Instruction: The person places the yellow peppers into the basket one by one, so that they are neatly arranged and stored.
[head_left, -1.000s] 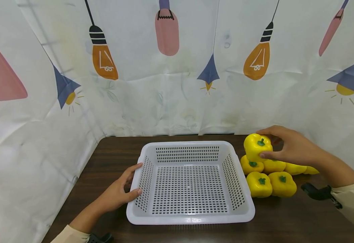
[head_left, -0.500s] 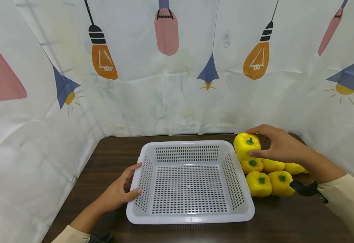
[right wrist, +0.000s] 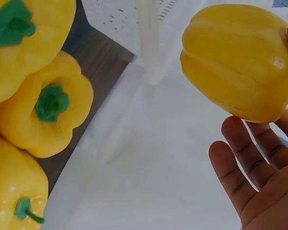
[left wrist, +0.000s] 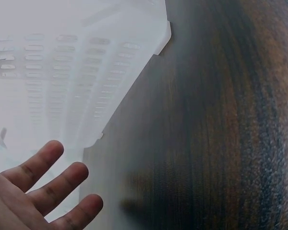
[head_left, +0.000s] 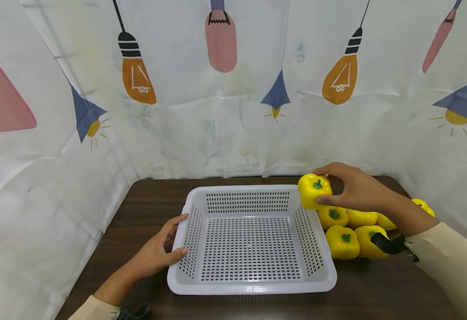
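A yellow bell pepper [head_left: 313,191] with a green stem is gripped between the thumb and fingers of my right hand [head_left: 349,186]. It hangs over the far right corner of a white perforated plastic basket [head_left: 253,290]. The right wrist view shows the pepper [right wrist: 240,60] from the side, off the table. My left hand [head_left: 157,249] rests against the basket's left rim, thumb and index fingertips on it. In the left wrist view, the other fingers [left wrist: 62,184] of that hand extend loosely beside the basket wall [left wrist: 72,72]. No item lies in the basket.
Several more yellow peppers [head_left: 342,242] sit on the dark wooden table [head_left: 153,200], right of the basket. Part of that group is hidden behind my right forearm. A white printed cloth [head_left: 217,133] hangs behind the table and along its left side.
My right hand has moved left with the pepper, from above the other peppers to the basket's far right corner. The left hand and the basket have stayed put.
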Available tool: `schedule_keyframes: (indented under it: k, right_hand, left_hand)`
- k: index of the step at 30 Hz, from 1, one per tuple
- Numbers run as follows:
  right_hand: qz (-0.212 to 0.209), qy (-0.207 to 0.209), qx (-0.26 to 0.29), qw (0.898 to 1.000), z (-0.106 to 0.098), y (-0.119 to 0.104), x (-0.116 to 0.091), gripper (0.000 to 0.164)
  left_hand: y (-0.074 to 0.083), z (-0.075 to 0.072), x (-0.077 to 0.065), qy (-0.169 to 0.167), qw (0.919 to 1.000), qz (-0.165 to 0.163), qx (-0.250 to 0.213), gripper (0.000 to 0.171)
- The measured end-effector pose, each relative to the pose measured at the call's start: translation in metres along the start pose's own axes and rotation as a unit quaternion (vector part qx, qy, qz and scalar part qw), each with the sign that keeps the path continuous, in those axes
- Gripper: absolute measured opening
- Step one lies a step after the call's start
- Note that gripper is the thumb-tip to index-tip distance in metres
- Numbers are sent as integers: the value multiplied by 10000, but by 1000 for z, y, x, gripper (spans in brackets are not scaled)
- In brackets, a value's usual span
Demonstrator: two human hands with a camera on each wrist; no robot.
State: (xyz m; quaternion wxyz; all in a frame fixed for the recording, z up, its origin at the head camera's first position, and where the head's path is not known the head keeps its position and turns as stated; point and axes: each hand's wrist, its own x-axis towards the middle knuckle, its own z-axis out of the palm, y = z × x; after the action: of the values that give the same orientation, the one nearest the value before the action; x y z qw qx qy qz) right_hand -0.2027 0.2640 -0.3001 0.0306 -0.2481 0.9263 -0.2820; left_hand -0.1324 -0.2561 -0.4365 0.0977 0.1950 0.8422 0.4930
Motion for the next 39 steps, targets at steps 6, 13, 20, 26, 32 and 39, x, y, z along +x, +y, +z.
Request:
schedule_keyframes:
  k: [6,13,20,26,32,39]
  right_hand:
    - [-102,-18,-18,9999,2,-6,7,73]
    - [-302,12,-75,9995,8,-10,18,74]
    - [-259,-37,-56,9996,11,-16,27,75]
    - [-274,-83,71,9996,16,-18,33,75]
    - [-349,-72,69,9993,22,-20,40,75]
    - [-330,-82,31,9994,28,-26,47,77]
  left_hand:
    - [0,0,0,-31,10000,5,-14,84]
    - [2,-1,0,-45,9999,-4,-110,83]
    - [2,-1,0,-7,10000,-16,-37,84]
    - [2,1,0,-1,10000,-39,-13,84]
    - [3,1,0,11,10000,-74,-6,84]
    - [4,1,0,31,9999,-103,3,84]
